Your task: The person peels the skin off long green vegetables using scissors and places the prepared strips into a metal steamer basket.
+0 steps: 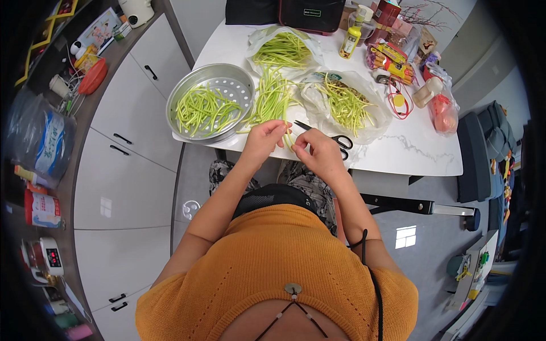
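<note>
The stem between your hands should be light and slender, a little springy but easily bruised or snapped, so a gentle pinch close to the part you work on would suit it. Your left hand pinches it; your right hand has its fingers drawn together, seemingly on its lower end. More stems lie just beyond the left fingers, the pan left of them, scissors beside the right.
</note>
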`<state>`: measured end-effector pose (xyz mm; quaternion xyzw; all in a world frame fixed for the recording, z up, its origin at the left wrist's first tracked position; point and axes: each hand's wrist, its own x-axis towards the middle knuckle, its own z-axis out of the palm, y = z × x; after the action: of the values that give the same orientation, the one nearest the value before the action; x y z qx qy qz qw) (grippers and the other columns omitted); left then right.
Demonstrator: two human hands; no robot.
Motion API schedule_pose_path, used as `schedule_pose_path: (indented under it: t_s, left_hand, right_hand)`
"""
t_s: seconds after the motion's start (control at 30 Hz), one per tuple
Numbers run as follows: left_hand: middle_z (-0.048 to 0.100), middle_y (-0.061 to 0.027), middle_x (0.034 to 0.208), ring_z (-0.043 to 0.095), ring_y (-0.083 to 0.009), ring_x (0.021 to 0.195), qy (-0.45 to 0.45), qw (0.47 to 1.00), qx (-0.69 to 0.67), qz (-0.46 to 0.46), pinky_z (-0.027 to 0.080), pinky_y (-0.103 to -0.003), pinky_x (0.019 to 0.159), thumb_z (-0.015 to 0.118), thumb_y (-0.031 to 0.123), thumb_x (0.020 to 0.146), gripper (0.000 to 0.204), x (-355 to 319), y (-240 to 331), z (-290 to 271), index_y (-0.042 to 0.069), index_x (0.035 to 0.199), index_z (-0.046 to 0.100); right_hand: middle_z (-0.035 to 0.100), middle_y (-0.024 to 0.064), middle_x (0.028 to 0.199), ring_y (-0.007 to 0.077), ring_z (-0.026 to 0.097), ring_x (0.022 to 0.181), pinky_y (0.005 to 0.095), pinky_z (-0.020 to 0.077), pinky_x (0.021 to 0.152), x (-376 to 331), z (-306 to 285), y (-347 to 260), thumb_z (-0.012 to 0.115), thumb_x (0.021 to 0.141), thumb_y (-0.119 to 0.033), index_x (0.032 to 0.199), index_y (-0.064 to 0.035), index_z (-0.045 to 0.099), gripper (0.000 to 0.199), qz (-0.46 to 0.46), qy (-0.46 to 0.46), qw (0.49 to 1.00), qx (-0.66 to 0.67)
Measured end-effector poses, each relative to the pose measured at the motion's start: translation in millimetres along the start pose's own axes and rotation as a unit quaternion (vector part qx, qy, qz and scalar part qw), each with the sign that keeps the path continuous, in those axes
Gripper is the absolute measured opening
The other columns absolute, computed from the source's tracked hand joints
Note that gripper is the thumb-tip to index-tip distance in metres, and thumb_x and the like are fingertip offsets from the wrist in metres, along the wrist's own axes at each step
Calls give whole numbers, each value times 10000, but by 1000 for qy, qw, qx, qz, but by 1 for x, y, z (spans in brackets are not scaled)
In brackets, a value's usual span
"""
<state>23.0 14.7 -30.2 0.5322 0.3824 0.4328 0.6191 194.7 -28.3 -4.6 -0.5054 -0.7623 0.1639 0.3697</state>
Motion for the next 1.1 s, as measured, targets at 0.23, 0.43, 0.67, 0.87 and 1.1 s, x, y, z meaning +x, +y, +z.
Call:
schedule_pose_path:
  t_s: [0.23,0.43,0.67,0.87,1.1]
  left_hand:
    - [634,-21,825,459,-19,541,-11,999,-33,-8,327,-150,438,511,141,895,206,-9,11,2,1,1010,610]
    - [610,-3,756,457,-18,532,-33,999,-33,-25,336,-149,446,498,147,903,202,-13,15,3,11,981,624]
    - [568,16,711,436,-19,521,-115,990,-55,-61,335,-146,465,502,176,903,219,-17,19,5,13,985,623]
    - [556,25,710,417,-17,527,-145,985,-44,-83,329,-145,477,528,174,882,216,-20,24,3,13,998,615]
    - [608,6,794,428,-16,553,-68,996,47,-38,350,-152,497,567,114,845,209,-21,23,7,-2,1013,612]
  right_hand:
    - [582,59,751,244,574,600,334,455,536,-1,-2,-4,679,728,-173,776,-79,599,133,-13,-7,1000,-14]
    - [584,45,794,184,555,552,283,437,481,10,-17,-2,673,727,-89,835,-98,637,115,-69,139,988,-12]
    - [584,13,856,164,548,624,273,445,510,26,-28,-12,627,618,-32,877,-118,661,276,-221,159,945,-181]
    - [602,12,817,179,556,701,294,458,571,25,-26,1,642,614,-45,807,-97,647,200,-243,122,944,-189]
    - [596,39,739,156,565,631,257,462,553,22,-32,8,671,725,-57,791,-68,635,77,-90,75,993,-4]
